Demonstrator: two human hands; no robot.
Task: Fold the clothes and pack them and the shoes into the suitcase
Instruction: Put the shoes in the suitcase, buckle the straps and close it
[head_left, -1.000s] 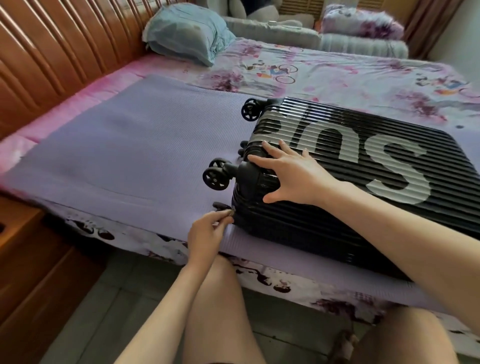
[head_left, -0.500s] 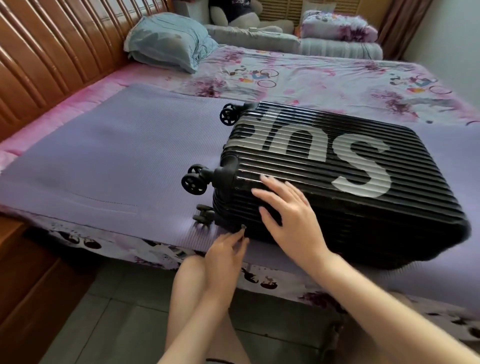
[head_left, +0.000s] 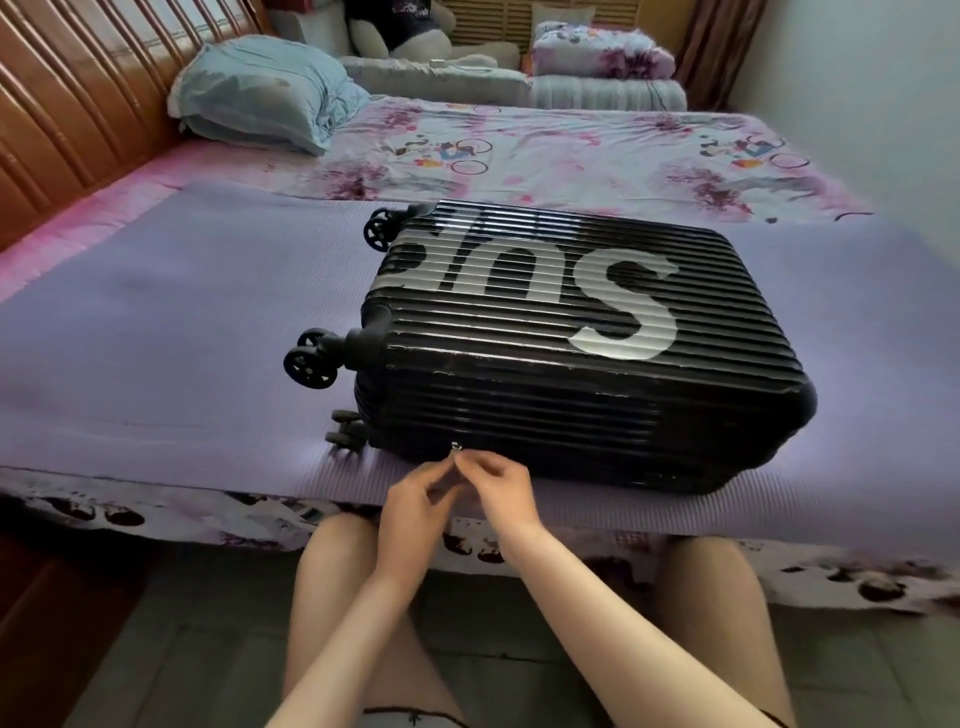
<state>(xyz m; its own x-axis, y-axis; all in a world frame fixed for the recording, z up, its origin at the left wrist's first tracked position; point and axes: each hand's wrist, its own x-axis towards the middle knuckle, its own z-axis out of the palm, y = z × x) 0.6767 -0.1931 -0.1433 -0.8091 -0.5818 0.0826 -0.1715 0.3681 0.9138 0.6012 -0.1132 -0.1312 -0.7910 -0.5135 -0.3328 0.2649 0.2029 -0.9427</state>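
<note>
A black ribbed suitcase (head_left: 571, 353) with big white letters lies flat and closed on a purple mat (head_left: 156, 364) on the bed, its wheels (head_left: 311, 364) pointing left. Both my hands meet at its near side, low by the mat. My right hand (head_left: 501, 491) pinches a small metal zipper pull (head_left: 456, 448) on the suitcase's side seam. My left hand (head_left: 415, 506) sits right beside it with fingers curled toward the same pull; whether it grips the pull is hidden. No clothes or shoes are in view.
A blue pillow (head_left: 260, 93) lies at the bed's head by the wooden headboard (head_left: 78, 104). Folded blankets (head_left: 597, 73) and a plush toy (head_left: 400, 26) sit at the far side. My bare knees are below the bed's edge, over a tiled floor.
My right hand left the suitcase top and came down to the near side; my left hand moved right to join it at the zipper pull. The view pulled back.
</note>
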